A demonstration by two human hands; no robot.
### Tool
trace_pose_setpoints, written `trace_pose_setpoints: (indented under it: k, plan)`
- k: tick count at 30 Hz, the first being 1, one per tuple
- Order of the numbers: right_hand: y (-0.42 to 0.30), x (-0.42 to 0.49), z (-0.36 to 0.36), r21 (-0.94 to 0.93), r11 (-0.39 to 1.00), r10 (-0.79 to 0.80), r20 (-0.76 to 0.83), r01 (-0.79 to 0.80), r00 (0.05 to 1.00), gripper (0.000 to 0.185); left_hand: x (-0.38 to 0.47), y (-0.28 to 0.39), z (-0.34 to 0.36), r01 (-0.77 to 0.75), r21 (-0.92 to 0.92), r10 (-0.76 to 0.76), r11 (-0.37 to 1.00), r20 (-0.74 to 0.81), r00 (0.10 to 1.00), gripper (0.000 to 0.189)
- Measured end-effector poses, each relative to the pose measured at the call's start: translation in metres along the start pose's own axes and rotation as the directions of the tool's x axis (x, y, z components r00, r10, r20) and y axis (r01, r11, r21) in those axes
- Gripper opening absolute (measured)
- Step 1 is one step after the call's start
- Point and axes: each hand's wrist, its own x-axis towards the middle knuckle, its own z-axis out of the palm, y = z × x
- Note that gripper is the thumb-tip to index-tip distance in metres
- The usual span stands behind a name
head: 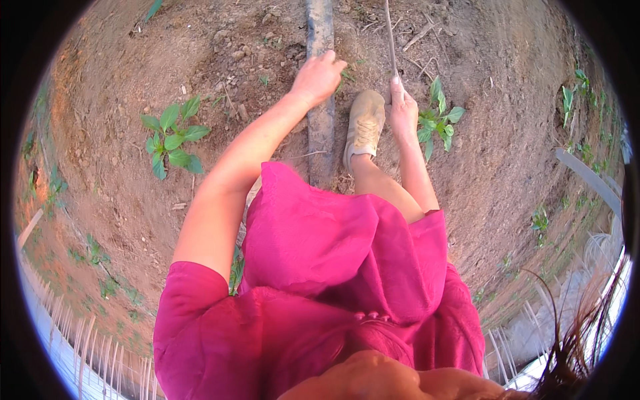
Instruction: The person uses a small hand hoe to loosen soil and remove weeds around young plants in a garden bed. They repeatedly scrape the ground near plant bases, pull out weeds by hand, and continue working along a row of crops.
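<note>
My left hand (pixel 320 77) is over a flat dark irrigation hose (pixel 321 130), its fingers curled towards small grass blades (pixel 348 76). I cannot tell whether the fingertips pinch any of them. A thin wooden stick (pixel 390 40) runs up out of view from my right hand (pixel 403 107), which is closed around its lower end with the thumb laid along it. Close on the right of that hand grows a leafy green seedling (pixel 439 120). Between the two hands stands my foot in a tan lace-up shoe (pixel 366 122), beside the hose.
Another leafy seedling (pixel 175 135) grows in the bare soil (pixel 110 140) to the left. Dry twigs (pixel 419 36) and clods lie ahead. Further plants (pixel 540 220) line the right side, near a curved grey strip (pixel 590 175). Thin upright stakes (pixel 95 350) stand at the lower left.
</note>
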Motion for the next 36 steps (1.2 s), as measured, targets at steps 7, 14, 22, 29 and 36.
trace_pose_setpoints:
  k: [7,14,22,29,36]
  plan:
    - [0.006,-0.005,-0.006,0.015,1.0,0.021,0.025,-0.022,0.999,0.054,0.033,-0.008,0.015,-0.349,0.259,0.319,0.901,0.149,0.936,0.021]
    - [-0.003,-0.006,-0.013,-0.093,0.995,-0.03,-0.041,0.026,0.999,0.053,0.05,-0.041,0.0,0.155,-0.652,-0.425,0.742,-0.279,0.861,0.016]
    - [0.009,-0.011,-0.011,-0.076,0.997,-0.032,0.025,0.034,0.999,0.049,-0.067,-0.13,-0.035,0.509,-0.123,-0.523,0.852,-0.263,0.811,0.023]
    - [0.004,-0.019,-0.005,-0.178,0.981,-0.07,0.062,0.08,0.996,0.049,-0.09,-0.1,-0.013,0.313,0.002,-0.301,0.95,-0.272,0.914,0.02]
    - [-0.007,-0.018,0.002,-0.227,0.967,-0.105,0.049,0.113,0.993,0.048,-0.021,-0.124,-0.043,0.26,-0.182,-0.305,0.948,-0.303,0.903,0.023]
